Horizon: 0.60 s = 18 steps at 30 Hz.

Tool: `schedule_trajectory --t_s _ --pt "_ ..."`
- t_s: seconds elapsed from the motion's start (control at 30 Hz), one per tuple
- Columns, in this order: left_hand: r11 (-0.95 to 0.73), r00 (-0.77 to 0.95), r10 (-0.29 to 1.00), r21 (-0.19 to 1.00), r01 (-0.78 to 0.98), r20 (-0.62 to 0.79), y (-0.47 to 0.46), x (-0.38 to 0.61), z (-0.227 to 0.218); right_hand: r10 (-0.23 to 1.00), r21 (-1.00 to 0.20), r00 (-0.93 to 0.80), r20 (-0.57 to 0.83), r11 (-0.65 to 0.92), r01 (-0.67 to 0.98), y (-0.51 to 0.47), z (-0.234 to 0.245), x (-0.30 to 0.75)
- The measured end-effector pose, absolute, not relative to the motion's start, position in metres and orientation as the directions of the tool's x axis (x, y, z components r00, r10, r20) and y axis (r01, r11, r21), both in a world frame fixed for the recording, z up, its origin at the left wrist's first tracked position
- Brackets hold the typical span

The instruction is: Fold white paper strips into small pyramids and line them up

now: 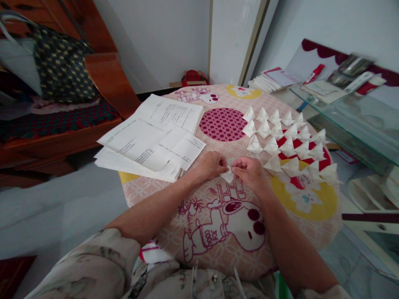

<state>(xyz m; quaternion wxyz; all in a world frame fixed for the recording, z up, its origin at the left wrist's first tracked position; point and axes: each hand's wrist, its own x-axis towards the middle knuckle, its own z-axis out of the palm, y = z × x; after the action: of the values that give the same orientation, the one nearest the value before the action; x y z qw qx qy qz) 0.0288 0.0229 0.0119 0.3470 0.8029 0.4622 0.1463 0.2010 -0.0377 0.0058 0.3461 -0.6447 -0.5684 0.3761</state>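
Pinching noted: your left hand [213, 165] and right hand [251, 172] meet near the middle of the round table [162, 245], fingertips of both clamped on one small white paper piece [227, 176]. The piece sits between the two thumbs, low over the cartoon-print cloth; whether it rests on the cloth or is lifted just clear of it cannot be told.

Surroundings: finished folded triangles [288, 145] stand in rows at 1 to 2 o'clock from your hands, near but not touching them. A stack of printed sheets [156, 139] lies at 10 o'clock, overhanging the table edge.

Judgement on technique: the piece is small and light, so hold it with the fingertips only and line up its edges before pressing any crease. Press against the table rather than in the air; the cloth looks soft, so run a nail along the fold to sharpen it. Keep your right wrist low and away from 2 o'clock, since a brush of the forearm would likely topple the nearest row.
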Motion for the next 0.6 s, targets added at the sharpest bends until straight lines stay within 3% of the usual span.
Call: schedule_trajectory --t_s 0.3,0.6 --pt "-0.327 0.583 0.811 0.782 0.531 -0.057 0.031 0.018 0.002 0.997 -0.754 0.031 -0.076 -0.077 0.653 -0.028 0.011 0.19" --pt "-0.373 0.623 0.782 0.788 0.49 -0.017 0.033 0.012 -0.003 0.996 -0.643 0.084 -0.042 -0.092 0.76 -0.031 0.016 0.177"
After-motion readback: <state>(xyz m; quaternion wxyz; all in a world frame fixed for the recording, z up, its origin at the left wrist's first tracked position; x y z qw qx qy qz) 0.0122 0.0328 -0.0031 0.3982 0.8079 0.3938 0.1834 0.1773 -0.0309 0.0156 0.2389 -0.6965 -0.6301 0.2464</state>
